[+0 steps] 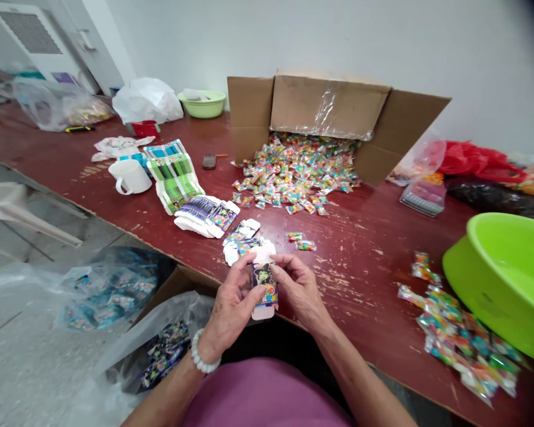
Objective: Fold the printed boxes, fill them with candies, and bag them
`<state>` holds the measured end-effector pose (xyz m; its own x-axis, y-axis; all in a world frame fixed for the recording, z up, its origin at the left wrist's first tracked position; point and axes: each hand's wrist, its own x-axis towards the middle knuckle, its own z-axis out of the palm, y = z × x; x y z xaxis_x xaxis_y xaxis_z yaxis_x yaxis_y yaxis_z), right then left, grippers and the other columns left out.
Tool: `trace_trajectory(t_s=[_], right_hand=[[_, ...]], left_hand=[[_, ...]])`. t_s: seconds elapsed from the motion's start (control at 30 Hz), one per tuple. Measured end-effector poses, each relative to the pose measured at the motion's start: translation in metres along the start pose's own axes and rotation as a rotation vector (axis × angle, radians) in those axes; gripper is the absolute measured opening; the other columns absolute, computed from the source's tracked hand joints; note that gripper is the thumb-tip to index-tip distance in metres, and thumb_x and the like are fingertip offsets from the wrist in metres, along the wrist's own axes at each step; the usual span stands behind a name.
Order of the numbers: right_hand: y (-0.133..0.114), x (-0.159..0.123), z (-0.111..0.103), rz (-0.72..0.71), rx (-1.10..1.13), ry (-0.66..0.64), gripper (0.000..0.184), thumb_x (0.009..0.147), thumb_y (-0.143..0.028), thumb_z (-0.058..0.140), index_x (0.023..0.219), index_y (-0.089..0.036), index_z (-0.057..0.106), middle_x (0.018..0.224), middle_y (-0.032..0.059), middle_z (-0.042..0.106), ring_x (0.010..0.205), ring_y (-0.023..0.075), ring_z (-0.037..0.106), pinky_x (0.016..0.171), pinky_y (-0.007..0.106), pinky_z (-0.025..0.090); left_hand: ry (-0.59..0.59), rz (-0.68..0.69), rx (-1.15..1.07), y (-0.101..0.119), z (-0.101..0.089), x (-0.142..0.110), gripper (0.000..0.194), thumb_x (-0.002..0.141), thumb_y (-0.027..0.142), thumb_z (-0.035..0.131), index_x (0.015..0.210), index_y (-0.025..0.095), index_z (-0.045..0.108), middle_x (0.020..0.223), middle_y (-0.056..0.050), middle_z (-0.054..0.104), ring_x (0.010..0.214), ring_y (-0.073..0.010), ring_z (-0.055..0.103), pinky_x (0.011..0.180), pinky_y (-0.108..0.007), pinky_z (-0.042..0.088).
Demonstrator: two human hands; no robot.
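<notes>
Both my hands hold a small printed candy box (264, 283) near the table's front edge, its white flaps sticking out at both ends. My left hand (234, 299) grips its left side, thumb across the front. My right hand (300, 287) pinches the upper right edge by the top flap. Just beyond lie loose flat cartons (244, 234) and a fanned stack of purple cartons (207, 214). Two wrapped candies (305, 244) rest to the right of them. Farther back, a heap of wrapped candies (298, 169) spills from a cardboard box (329, 107) lying on its side.
A white mug (130, 177) and green carton sheets (175, 178) stand at left. On the right are a green basin (507, 279) and a pile of candy packets (467, 338). Below the table edge, a plastic-lined box holds filled purple packs (167, 350); a white chair (22, 207) is at left.
</notes>
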<state>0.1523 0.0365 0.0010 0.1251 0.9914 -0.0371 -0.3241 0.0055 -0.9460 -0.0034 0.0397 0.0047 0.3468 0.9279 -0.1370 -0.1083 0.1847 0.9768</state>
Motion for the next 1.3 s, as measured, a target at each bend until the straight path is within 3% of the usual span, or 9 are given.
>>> trace_trajectory(t_s=[0.2, 0.33, 0.5, 0.67, 0.8, 0.87, 1.0, 1.17, 1.3], right_hand=[[-0.009, 0.003, -0.008, 0.061, -0.156, -0.092, 0.025, 0.078, -0.041, 0.076, 0.078, -0.017, 0.07, 0.075, 0.0001, 0.067, 0.068, 0.0128, 0.057, 0.069, 0.026, 0.046], [-0.007, 0.004, -0.007, 0.022, -0.062, 0.002, 0.029, 0.069, -0.037, 0.084, 0.087, -0.02, 0.07, 0.076, -0.0019, 0.068, 0.068, 0.0127, 0.059, 0.07, 0.026, 0.047], [-0.004, 0.003, -0.01, 0.101, -0.062, -0.16, 0.024, 0.075, -0.037, 0.08, 0.089, -0.019, 0.071, 0.08, 0.0007, 0.07, 0.071, 0.0141, 0.061, 0.07, 0.027, 0.048], [-0.001, 0.001, -0.011, -0.058, -0.174, -0.109, 0.019, 0.079, -0.037, 0.077, 0.08, -0.019, 0.071, 0.082, 0.003, 0.072, 0.077, 0.0166, 0.064, 0.074, 0.029, 0.05], [-0.002, -0.003, -0.011, -0.083, -0.223, -0.145, 0.02, 0.086, -0.04, 0.07, 0.089, -0.02, 0.072, 0.089, 0.0032, 0.072, 0.057, 0.0111, 0.06, 0.058, 0.025, 0.049], [-0.005, -0.005, -0.013, -0.108, -0.304, -0.223, 0.02, 0.089, -0.04, 0.066, 0.093, -0.021, 0.072, 0.099, 0.0055, 0.073, 0.063, 0.0131, 0.065, 0.062, 0.027, 0.051], [-0.009, -0.005, -0.018, -0.182, -0.397, -0.266, 0.02, 0.092, -0.037, 0.063, 0.083, -0.021, 0.07, 0.096, 0.0059, 0.073, 0.093, 0.0209, 0.069, 0.083, 0.034, 0.052], [-0.012, 0.0, -0.016, -0.183, -0.554, -0.223, 0.014, 0.087, -0.033, 0.067, 0.088, -0.02, 0.071, 0.098, 0.0064, 0.074, 0.081, 0.0185, 0.068, 0.069, 0.029, 0.052], [-0.015, 0.003, -0.01, 0.041, -0.409, -0.216, 0.022, 0.088, -0.039, 0.064, 0.082, -0.018, 0.065, 0.063, -0.0001, 0.068, 0.052, 0.0143, 0.062, 0.053, 0.025, 0.048]], left_hand=[[-0.052, -0.004, -0.002, 0.002, -0.005, 0.003, 0.029, 0.084, 0.032, 0.071, 0.109, 0.022, 0.06, 0.091, 0.0, 0.069, 0.077, -0.013, 0.064, 0.071, -0.023, 0.054], [0.06, 0.036, 0.051, 0.003, -0.004, 0.004, 0.024, 0.086, 0.036, 0.068, 0.105, 0.021, 0.066, 0.094, -0.001, 0.069, 0.079, -0.0128, 0.062, 0.071, -0.023, 0.053], [0.078, 0.089, 0.055, 0.001, -0.001, 0.001, 0.021, 0.084, 0.033, 0.071, 0.1, 0.019, 0.068, 0.098, -0.003, 0.071, 0.084, -0.0143, 0.065, 0.076, -0.024, 0.053], [0.116, -0.017, -0.183, 0.002, 0.001, 0.0, 0.05, 0.076, 0.03, 0.08, 0.115, 0.026, 0.049, 0.089, 0.002, 0.07, 0.075, -0.0134, 0.068, 0.067, -0.023, 0.053], [-0.18, -0.322, -0.365, 0.0, 0.001, 0.001, 0.049, 0.088, 0.062, 0.055, 0.112, 0.02, 0.056, 0.086, -0.006, 0.07, 0.064, -0.0181, 0.069, 0.059, -0.028, 0.054], [-0.216, -0.423, -0.402, -0.003, 0.002, 0.002, 0.061, 0.089, 0.071, 0.041, 0.108, 0.017, 0.06, 0.075, -0.006, 0.068, 0.051, -0.0174, 0.065, 0.05, -0.028, 0.051], [-0.124, -0.397, -0.337, -0.007, 0.007, 0.003, 0.061, 0.09, 0.069, 0.04, 0.126, 0.022, 0.055, 0.069, -0.002, 0.067, 0.044, -0.0152, 0.061, 0.043, -0.024, 0.045], [-0.061, -0.333, -0.17, -0.007, 0.012, 0.005, 0.065, 0.089, 0.072, 0.038, 0.106, 0.015, 0.065, 0.065, -0.003, 0.065, 0.044, -0.012, 0.058, 0.043, -0.021, 0.043], [-0.102, -0.299, -0.083, -0.009, 0.01, 0.005, 0.071, 0.09, 0.073, 0.032, 0.076, 0.012, 0.065, 0.066, -0.007, 0.065, 0.045, -0.0107, 0.057, 0.045, -0.021, 0.043]])
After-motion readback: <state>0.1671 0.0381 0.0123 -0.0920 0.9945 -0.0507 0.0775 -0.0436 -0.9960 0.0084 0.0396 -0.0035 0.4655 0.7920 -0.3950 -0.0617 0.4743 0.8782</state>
